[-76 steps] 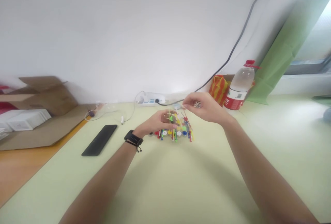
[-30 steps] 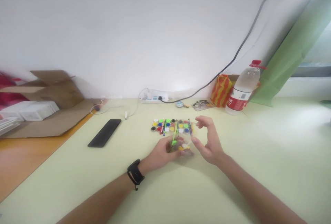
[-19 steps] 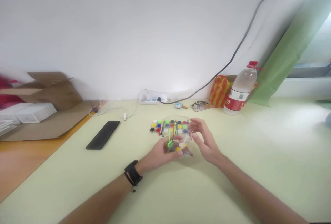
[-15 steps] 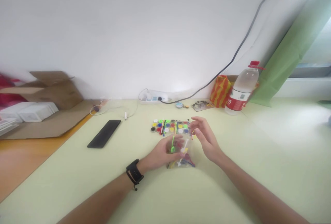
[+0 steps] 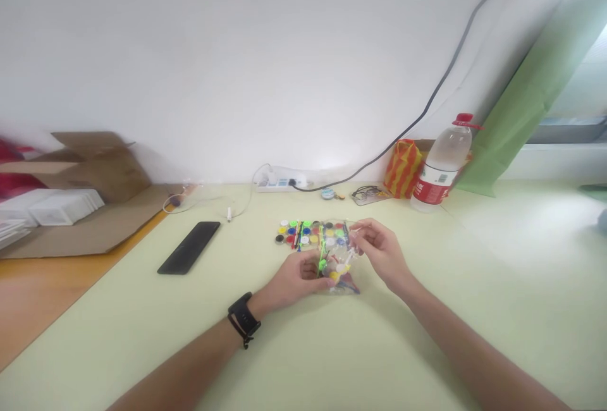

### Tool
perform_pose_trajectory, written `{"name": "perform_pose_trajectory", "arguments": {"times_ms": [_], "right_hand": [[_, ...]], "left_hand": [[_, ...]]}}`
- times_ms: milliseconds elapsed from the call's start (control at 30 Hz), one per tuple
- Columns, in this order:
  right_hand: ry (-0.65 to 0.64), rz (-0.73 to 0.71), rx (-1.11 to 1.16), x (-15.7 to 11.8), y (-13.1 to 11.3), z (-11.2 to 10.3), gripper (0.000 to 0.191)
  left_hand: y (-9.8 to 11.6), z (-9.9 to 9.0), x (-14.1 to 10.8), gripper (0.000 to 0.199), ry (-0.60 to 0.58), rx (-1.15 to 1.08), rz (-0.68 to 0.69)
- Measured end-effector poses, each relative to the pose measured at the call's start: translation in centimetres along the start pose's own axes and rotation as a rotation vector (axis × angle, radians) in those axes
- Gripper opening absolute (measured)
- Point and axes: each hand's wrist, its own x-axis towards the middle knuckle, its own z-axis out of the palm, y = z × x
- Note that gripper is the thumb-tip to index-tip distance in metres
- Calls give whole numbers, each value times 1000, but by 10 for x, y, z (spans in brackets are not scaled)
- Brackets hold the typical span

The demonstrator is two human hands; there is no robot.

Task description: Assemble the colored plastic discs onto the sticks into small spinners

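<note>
A clear plastic bag [image 5: 342, 278] holding small green, white, yellow, red and blue plastic pieces is between my hands. My left hand [image 5: 301, 277], with a black watch on its wrist, grips the bag's left side between thumb and fingers. At the upper right of the bag, my right hand [image 5: 377, 246] pinches its clear edge. Just behind are rows of small round coloured pots [image 5: 306, 231], with several coloured sticks lying across them.
A black phone [image 5: 190, 248] lies at the left, beyond it an open cardboard box [image 5: 102, 164]. Along the wall stand a power strip [image 5: 279, 184], a red and yellow bag [image 5: 403, 167] and a large water bottle [image 5: 443, 164]. Glasses [image 5: 367, 193] lie beside the bag.
My right hand has closed on the edge of the clear bag. The bag has tilted and shifted slightly up, and my left hand has moved to its left side.
</note>
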Motion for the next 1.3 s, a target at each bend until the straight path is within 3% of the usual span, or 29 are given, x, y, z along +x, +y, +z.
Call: {"name": "perform_pose_trajectory", "arguments": {"times_ms": [100,167,233,300,500,667,800,967,1067,1300], "right_hand": [[237,-234,-245,-2,-3,-1,28],[329,-452,-460,-6,-9,-1,25],[262,-608,-606,-10,-15,1,23],[164,-665,-677,-14,-20,4,27],[99,-573,-705,-16,-20,10,12],[82,-432,-715,-12,-26,3,17],[10,-471,-725,-9,-31,-5,16],[-15,-640,-765,-8,-44,-10,12],[-157,-618,-764,-3,-60,-14,17],[-595,-352,-777,26,-100,-23,39]], "left_hand": [[1,1,1,46,13,-9,-6],[3,2,0,45,17,1,-4],[5,4,-2,41,9,20,9],[6,6,-4,37,2,44,22],[7,10,-6,37,16,81,53],[10,11,-7,36,27,138,96],[11,12,-7,37,31,181,113],[9,14,-6,37,91,215,92],[9,14,-6,36,104,198,109],[11,11,-4,36,115,113,125]]}}
